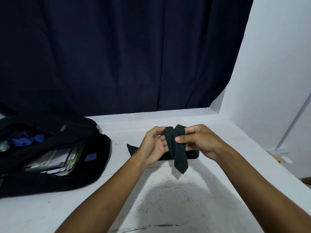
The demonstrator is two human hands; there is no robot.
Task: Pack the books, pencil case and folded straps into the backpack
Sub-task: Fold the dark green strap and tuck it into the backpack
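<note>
1. Holding a dark strap (176, 148) up over the white table (168, 199), both of my hands on it.
2. My left hand (154, 145) has its fingers curled round the folded upper part, thumb on the near side.
3. My right hand (196, 142) pinches the same fold from the other side; thumb tip pressed on the front of the fabric, fingers behind it.
4. One pointed end of the strap hangs loose below my hands, clear of the table.
5. More dark fabric (190, 154) lies flat on the table right beneath my hands, a pointed end sticking out to the left. Cannot tell whether it belongs to the strap I hold.
6. Backpack (50, 157) sits on the table well to my left, main compartment open; books (55, 163) stacked inside, blue items deeper in, too blurred to name.
7. Dark curtain (117, 56) behind the table; white wall (277, 64) at right.
</note>
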